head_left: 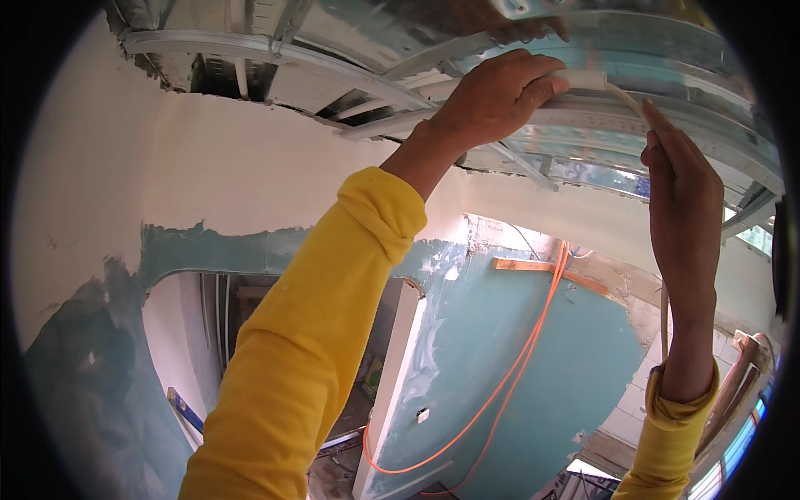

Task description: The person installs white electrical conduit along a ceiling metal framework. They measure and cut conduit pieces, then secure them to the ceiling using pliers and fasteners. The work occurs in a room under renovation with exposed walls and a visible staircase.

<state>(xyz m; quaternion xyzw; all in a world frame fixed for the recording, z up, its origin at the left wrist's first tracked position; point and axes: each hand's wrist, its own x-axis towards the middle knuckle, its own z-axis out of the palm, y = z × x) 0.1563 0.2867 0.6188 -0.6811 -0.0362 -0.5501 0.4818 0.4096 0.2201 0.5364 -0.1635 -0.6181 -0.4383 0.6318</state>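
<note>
The left hand (498,98) grips a white pipe (587,80) up near the metal ceiling frame (208,44), fingers closed around it. The right hand (685,187) pinches a pale cable (623,97) between thumb and fingers, just beyond the pipe's end (more of it hangs along that wrist).

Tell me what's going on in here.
A person in yellow sleeves is working overhead, by a metal ceiling frame. The left hand grips a white tube; the right hand holds a thin pale cable that runs to the tube's end. Below, an orange cord hangs in front of a teal wall.
</note>
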